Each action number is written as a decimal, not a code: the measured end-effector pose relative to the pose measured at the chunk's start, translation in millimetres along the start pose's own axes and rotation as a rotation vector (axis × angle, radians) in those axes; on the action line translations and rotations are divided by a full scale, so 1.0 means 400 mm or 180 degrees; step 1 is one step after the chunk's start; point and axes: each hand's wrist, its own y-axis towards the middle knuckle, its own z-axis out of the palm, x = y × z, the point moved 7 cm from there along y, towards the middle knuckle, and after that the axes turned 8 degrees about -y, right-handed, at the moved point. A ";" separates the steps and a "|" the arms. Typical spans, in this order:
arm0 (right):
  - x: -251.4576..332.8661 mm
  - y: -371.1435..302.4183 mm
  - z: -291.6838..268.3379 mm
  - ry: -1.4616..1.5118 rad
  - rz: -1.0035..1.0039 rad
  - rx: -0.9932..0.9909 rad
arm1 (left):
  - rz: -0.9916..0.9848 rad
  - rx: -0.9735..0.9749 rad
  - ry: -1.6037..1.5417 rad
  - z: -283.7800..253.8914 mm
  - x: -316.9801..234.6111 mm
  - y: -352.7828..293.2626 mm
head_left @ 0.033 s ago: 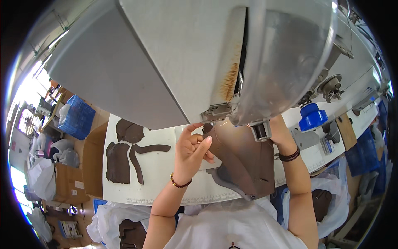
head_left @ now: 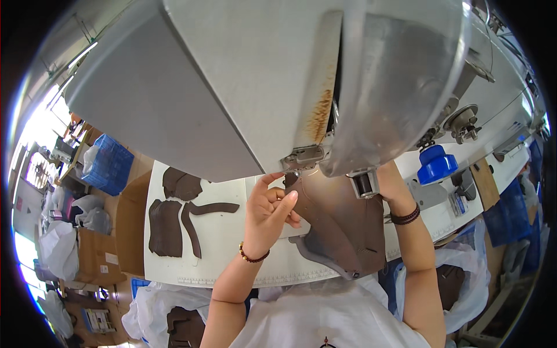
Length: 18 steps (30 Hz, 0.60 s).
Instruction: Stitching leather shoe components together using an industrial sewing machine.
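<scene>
A brown leather-like sheet [head_left: 348,226] lies on the white table beneath the head of a grey sewing machine [head_left: 220,75], its lower end hanging over the front edge. My left hand [head_left: 270,206] is at the sheet's left side, index finger stretched up to the metal foot [head_left: 303,156] and thumb apart. Its other fingers curl loosely, and nothing shows between them. On the sheet's far right is my right hand [head_left: 390,177], mostly hidden behind the machine's clear guard and a small metal part, so its fingers do not show.
Several cut brown pieces [head_left: 165,229] lie on the left of the white table [head_left: 220,264]. A blue knob-like part [head_left: 436,164] stands at the right. Plastic bags with brown pieces hang below both sides. A blue crate [head_left: 109,164] and a cardboard box [head_left: 100,255] are farther left.
</scene>
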 end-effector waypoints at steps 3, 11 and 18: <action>-0.010 0.013 0.003 0.0444 0.0139 -0.0042 | 0.0068 0.0007 0.0030 0.004 0.001 0.001; -0.042 0.028 0.003 0.0430 0.0602 0.0342 | 0.0121 -0.0072 -0.0156 0.006 0.013 -0.002; -0.043 0.032 0.011 0.0618 0.0747 0.0344 | 0.0139 -0.0151 -0.0212 0.005 0.020 -0.003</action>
